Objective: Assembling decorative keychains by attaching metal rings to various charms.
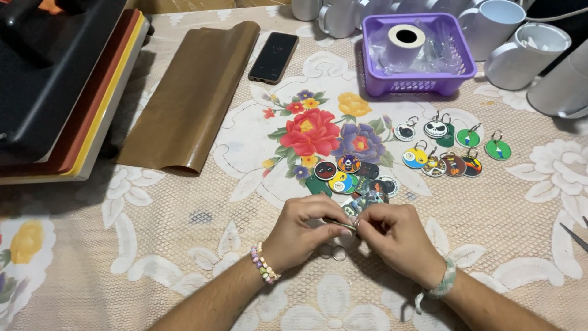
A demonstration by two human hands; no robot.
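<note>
Both hands are meeting low over the counter [184,245], fingers curling inward: the left hand [303,230] and right hand [395,236] are pinching together a round printed keychain disc [362,202], which is tilting away beside the loose discs [349,175].

The light is warm and fairly bright, falling from above and a little ahead of me. My hands [352,236] throw soft shadows toward me onto the lace cloth [153,257]. The press [49,79] darkens the cloth beside it (the dimmest patch in view). The phone [274,57] screen shows a dull sheen, the white mugs [520,49] look nearly washed out. Focus is sharp at the centre; the edges bend slightly and soften, and my fingertips are a touch blurred.
</note>
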